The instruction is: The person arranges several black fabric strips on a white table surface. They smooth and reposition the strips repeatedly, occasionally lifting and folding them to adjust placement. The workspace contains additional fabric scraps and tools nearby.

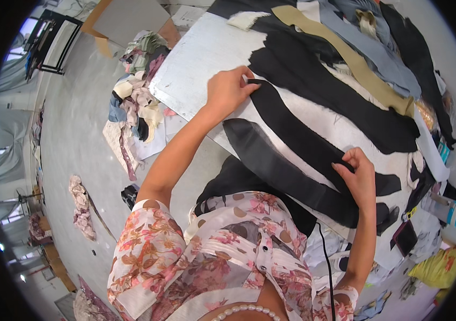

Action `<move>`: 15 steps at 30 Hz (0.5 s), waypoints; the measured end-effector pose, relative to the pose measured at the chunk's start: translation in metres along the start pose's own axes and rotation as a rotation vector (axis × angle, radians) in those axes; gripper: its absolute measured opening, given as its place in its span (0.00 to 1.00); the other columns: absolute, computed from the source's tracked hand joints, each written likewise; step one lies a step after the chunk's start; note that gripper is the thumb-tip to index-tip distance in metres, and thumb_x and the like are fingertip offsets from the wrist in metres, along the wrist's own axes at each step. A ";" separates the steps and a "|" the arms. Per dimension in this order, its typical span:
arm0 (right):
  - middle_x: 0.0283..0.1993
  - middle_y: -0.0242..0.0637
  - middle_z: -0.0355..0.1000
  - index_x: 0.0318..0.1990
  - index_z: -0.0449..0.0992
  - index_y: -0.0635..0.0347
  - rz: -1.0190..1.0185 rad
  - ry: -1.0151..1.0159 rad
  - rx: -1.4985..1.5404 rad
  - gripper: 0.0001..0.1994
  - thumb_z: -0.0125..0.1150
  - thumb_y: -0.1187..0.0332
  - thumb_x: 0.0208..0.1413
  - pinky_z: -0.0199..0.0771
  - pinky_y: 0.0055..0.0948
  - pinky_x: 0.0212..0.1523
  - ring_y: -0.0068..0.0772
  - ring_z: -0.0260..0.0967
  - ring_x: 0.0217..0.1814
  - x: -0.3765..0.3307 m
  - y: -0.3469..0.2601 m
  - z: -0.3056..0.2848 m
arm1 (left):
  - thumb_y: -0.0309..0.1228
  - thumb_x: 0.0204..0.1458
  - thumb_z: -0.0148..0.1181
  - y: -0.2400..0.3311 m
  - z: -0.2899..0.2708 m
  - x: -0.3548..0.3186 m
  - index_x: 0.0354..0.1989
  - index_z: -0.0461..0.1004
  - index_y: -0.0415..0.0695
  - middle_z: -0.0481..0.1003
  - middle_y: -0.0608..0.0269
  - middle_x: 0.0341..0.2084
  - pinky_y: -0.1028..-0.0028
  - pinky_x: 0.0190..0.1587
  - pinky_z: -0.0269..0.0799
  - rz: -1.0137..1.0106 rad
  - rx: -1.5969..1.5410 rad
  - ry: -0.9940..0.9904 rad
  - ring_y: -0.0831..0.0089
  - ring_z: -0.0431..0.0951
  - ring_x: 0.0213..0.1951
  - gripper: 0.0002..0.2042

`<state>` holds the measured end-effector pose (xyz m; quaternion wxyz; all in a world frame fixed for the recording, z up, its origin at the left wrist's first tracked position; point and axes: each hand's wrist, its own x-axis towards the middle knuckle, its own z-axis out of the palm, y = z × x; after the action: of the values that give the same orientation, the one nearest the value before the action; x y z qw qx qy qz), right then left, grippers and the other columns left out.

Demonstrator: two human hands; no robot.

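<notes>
A long, curved black fabric strip (295, 128) lies across the near part of the table. My left hand (229, 90) pinches its far-left end between thumb and fingers. Toward its other end, my right hand (360, 174) has curled fingers and thumb closed at the strip's edge. Nearer to my body, a dark grey strip (271, 163) of similar curve runs alongside and hangs partly over the table's edge. Just beyond the held strip is a wider black fabric piece (319, 88) with ragged edges.
A tan strip (345, 51) and grey-blue fabric (380, 64) lie farther back on the white table (185, 64). Fabric scraps (137, 96) are heaped on the left. At right are a dark phone-like device (404, 237) and a yellow bag (442, 267). A black cord (327, 257) hangs in front.
</notes>
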<state>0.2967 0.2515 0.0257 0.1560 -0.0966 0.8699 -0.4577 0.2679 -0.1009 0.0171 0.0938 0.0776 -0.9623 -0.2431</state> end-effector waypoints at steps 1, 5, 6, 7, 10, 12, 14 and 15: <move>0.18 0.30 0.63 0.33 0.68 0.63 0.005 -0.006 -0.021 0.13 0.70 0.78 0.46 0.59 0.21 0.27 0.18 0.54 0.22 0.001 0.001 -0.001 | 0.38 0.49 0.69 0.012 -0.009 -0.005 0.44 0.78 0.45 0.81 0.62 0.35 0.68 0.35 0.73 -0.022 0.086 -0.041 0.67 0.80 0.34 0.17; 0.21 0.33 0.68 0.34 0.68 0.62 -0.018 -0.005 -0.039 0.14 0.71 0.76 0.46 0.63 0.23 0.30 0.23 0.59 0.23 0.001 -0.003 -0.003 | 0.42 0.58 0.58 0.012 -0.003 -0.034 0.58 0.72 0.48 0.67 0.55 0.61 0.59 0.62 0.62 0.556 0.056 -0.042 0.57 0.66 0.62 0.22; 0.21 0.34 0.69 0.34 0.68 0.62 -0.023 0.008 -0.050 0.14 0.71 0.76 0.46 0.64 0.24 0.30 0.25 0.61 0.23 0.002 -0.002 -0.003 | 0.44 0.59 0.55 0.015 -0.003 -0.045 0.61 0.70 0.48 0.62 0.54 0.65 0.57 0.67 0.55 0.562 0.081 -0.160 0.55 0.60 0.66 0.23; 0.22 0.35 0.70 0.35 0.69 0.62 -0.028 0.020 -0.062 0.14 0.71 0.76 0.46 0.65 0.25 0.31 0.27 0.64 0.23 0.002 -0.001 -0.003 | 0.45 0.61 0.52 0.016 -0.002 -0.051 0.63 0.68 0.49 0.58 0.54 0.69 0.55 0.71 0.48 0.568 0.106 -0.277 0.54 0.53 0.71 0.24; 0.27 0.38 0.73 0.36 0.69 0.61 -0.068 0.059 -0.154 0.15 0.72 0.74 0.46 0.69 0.30 0.33 0.38 0.73 0.28 0.002 0.000 -0.001 | 0.49 0.63 0.46 0.010 0.001 -0.052 0.65 0.66 0.49 0.55 0.54 0.70 0.53 0.73 0.43 0.579 0.137 -0.369 0.55 0.51 0.72 0.26; 0.29 0.39 0.74 0.37 0.69 0.60 -0.122 0.094 -0.202 0.16 0.72 0.73 0.46 0.70 0.31 0.33 0.40 0.75 0.30 0.001 0.006 0.002 | 0.47 0.59 0.53 0.022 -0.003 -0.051 0.66 0.64 0.49 0.54 0.52 0.70 0.50 0.72 0.42 0.595 0.177 -0.354 0.54 0.50 0.72 0.28; 0.29 0.39 0.74 0.38 0.69 0.59 -0.119 0.103 -0.230 0.16 0.72 0.71 0.46 0.70 0.33 0.33 0.41 0.75 0.31 0.001 0.006 0.005 | 0.46 0.57 0.57 0.041 -0.005 -0.060 0.68 0.62 0.49 0.52 0.51 0.71 0.48 0.72 0.40 0.636 0.266 -0.308 0.54 0.49 0.72 0.31; 0.29 0.39 0.74 0.38 0.69 0.58 -0.116 0.106 -0.245 0.16 0.72 0.71 0.46 0.70 0.34 0.33 0.42 0.75 0.31 0.001 0.005 0.006 | 0.45 0.53 0.60 0.047 0.001 -0.067 0.69 0.59 0.48 0.50 0.50 0.72 0.47 0.72 0.38 0.688 0.143 -0.372 0.53 0.47 0.73 0.35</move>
<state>0.2977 0.2499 0.0184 0.0699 -0.1408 0.9192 -0.3611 0.3274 -0.0462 0.0291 -0.0116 -0.2881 -0.9473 -0.1397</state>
